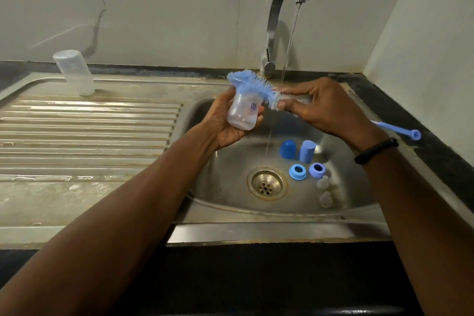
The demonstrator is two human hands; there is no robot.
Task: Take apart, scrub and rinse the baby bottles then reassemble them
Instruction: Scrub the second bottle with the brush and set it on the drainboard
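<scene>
My left hand (225,123) grips a small clear baby bottle (243,113) over the sink basin, mouth pointing up. My right hand (323,108) holds a blue bottle brush (252,86) near its bristle head, which lies bent across the bottle's mouth. The brush's blue handle end (400,131) sticks out behind my right wrist. A second clear bottle (74,72) stands upside down on the drainboard at the back left. In the basin lie two blue caps (297,150), two blue collar rings (306,170) and two clear teats (324,191).
The tap (279,25) runs a thin stream of water into the steel basin (230,202), between my hands. The drain (266,183) sits mid-basin. A ribbed drainboard (84,131) stretches left. A dark counter (400,100) and tiled walls close in the right side.
</scene>
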